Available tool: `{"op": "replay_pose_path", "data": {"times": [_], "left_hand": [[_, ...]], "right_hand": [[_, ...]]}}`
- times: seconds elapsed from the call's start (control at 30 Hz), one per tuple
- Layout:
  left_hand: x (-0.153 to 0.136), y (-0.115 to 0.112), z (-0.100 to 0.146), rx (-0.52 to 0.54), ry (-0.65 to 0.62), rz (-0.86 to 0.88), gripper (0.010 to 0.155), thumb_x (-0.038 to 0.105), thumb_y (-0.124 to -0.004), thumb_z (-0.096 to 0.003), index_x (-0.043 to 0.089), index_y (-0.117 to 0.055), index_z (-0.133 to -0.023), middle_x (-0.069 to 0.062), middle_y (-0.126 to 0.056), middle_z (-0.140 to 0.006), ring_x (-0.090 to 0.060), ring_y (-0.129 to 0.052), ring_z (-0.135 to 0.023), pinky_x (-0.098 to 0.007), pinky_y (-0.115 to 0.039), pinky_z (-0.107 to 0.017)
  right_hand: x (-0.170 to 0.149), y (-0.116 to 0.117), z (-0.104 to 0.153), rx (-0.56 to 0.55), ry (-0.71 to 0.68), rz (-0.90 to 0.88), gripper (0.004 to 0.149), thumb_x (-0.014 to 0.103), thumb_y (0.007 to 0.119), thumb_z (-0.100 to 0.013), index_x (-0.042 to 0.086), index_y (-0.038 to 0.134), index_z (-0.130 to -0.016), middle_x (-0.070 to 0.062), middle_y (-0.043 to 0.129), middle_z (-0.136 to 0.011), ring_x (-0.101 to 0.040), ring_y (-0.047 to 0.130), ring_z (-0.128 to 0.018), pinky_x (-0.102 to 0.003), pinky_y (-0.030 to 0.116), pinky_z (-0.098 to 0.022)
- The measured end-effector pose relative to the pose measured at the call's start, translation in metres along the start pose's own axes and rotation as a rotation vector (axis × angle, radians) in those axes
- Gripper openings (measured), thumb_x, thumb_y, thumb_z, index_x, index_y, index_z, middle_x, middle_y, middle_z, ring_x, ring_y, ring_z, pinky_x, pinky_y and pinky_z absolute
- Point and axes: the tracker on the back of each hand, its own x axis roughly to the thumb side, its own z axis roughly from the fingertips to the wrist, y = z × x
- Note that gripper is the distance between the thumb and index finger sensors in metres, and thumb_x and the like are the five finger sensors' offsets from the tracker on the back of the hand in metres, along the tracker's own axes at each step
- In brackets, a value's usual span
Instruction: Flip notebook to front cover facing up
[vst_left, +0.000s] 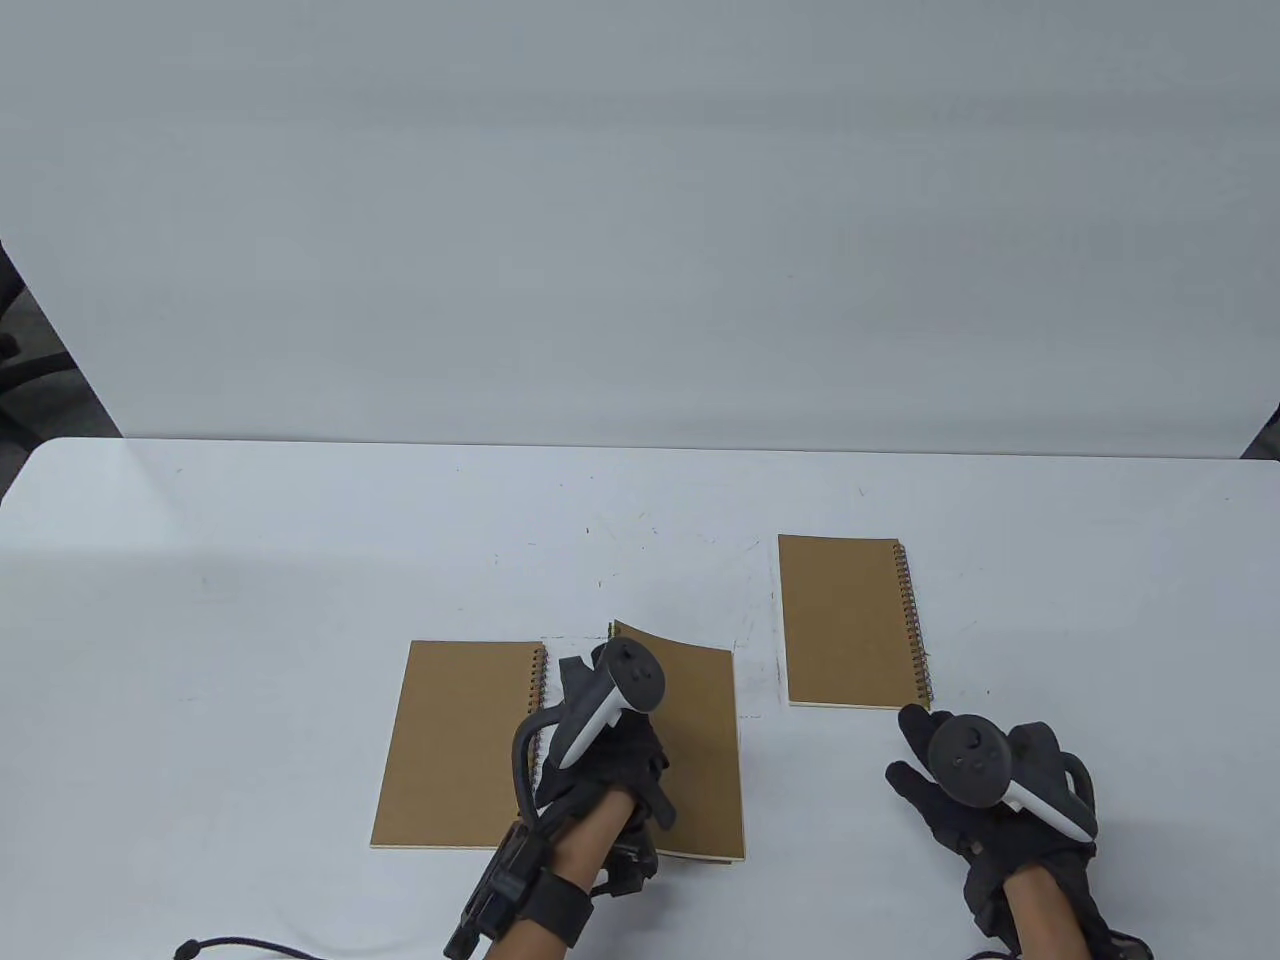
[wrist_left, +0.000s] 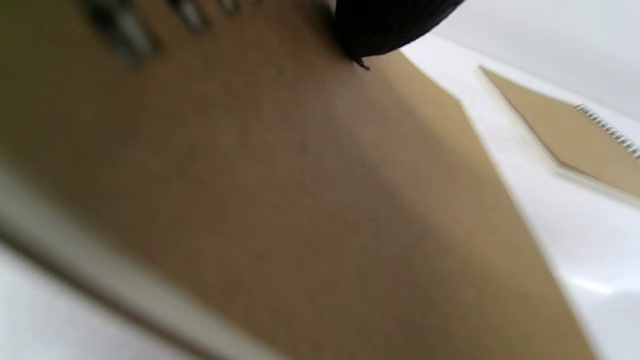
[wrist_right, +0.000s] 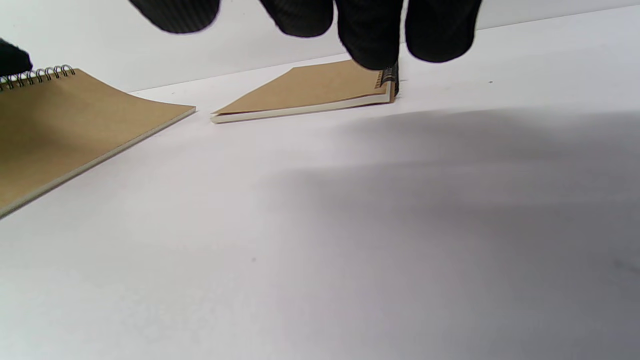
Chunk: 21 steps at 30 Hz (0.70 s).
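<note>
Three brown spiral notebooks lie on the white table (vst_left: 250, 600). My left hand (vst_left: 600, 745) grips the middle notebook (vst_left: 700, 750) at its spiral edge, and that side is raised, the far edge curving up. A left fingertip (wrist_left: 385, 25) rests on its cover (wrist_left: 300, 200) near the rings. In the right wrist view this notebook (wrist_right: 65, 130) is tilted up at the spiral. My right hand (vst_left: 905, 745) is open with spread fingers (wrist_right: 367, 30) above bare table, just in front of the right notebook (vst_left: 855, 622), touching nothing.
The left notebook (vst_left: 455, 745) lies flat beside the middle one, its spiral on the right, partly under my left hand. The right notebook (wrist_right: 310, 92) lies flat with its spiral on the right. A white wall (vst_left: 640, 200) stands behind the table.
</note>
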Motion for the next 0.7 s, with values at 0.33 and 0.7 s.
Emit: {"op": "replay_pose_path", "data": {"times": [0.33,0.7], "left_hand": [[-0.026,0.016,0.009,0.066,0.071,-0.157,0.092,0.037,-0.072,-0.0587,0.013,0.000,-0.109,-0.030,-0.043,-0.107,-0.040,-0.078,-0.079,-0.042,-0.083,-0.051],[-0.094,0.012,-0.006,-0.045,0.183,-0.194,0.104,0.052,-0.073,-0.0569,0.011,0.009,-0.106,-0.042,-0.004,-0.108,-0.075,-0.021,-0.097,-0.078,-0.044,-0.066]], "right_hand": [[0.002,-0.001,0.000,0.005,-0.002,0.004,0.067,0.048,0.057,-0.056,0.010,0.047,-0.110,-0.029,0.062,-0.113,-0.057,0.062,-0.096,-0.082,0.033,-0.058],[0.003,0.000,-0.001,-0.009,-0.012,0.018,0.067,0.048,0.057,-0.056,0.010,0.048,-0.110,-0.029,0.062,-0.113,-0.057,0.062,-0.096,-0.082,0.034,-0.058]]}}
